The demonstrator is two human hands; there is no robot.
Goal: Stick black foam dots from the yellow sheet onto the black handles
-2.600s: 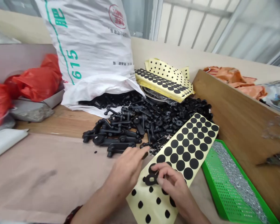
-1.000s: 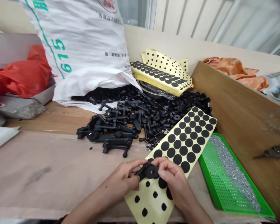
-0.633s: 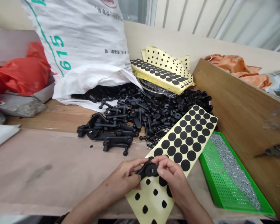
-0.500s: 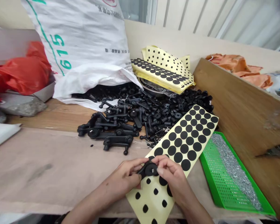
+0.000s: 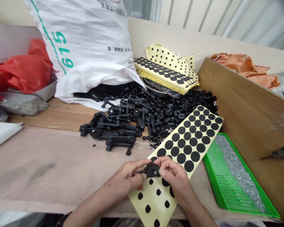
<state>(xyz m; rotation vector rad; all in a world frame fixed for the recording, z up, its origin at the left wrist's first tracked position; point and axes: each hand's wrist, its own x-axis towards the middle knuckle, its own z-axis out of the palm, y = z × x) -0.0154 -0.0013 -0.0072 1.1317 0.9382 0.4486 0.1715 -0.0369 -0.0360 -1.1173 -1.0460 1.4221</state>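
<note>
Low in the middle of the head view, both hands meet at a black plastic crank handle, its round end facing up with a small pale slot in the centre. My left hand pinches its arm from the left, covering most of it. From the right, my right hand has thumb and fingertips closed on the rim of the round end. Beneath them lies a pale yellow sticker sheet, with black discs on its upper part and small black dots on its lower part.
Beyond the hands lies a heap of black handles and parts, spilling from a white woven sack. More sticker sheets rest on a bowl behind it. At right, a green tray holds small metal pieces beside a wooden board.
My left fingers have shifted slightly right along the handle, covering more of its arm. The right hand keeps its hold. The whole view has moved slightly.
</note>
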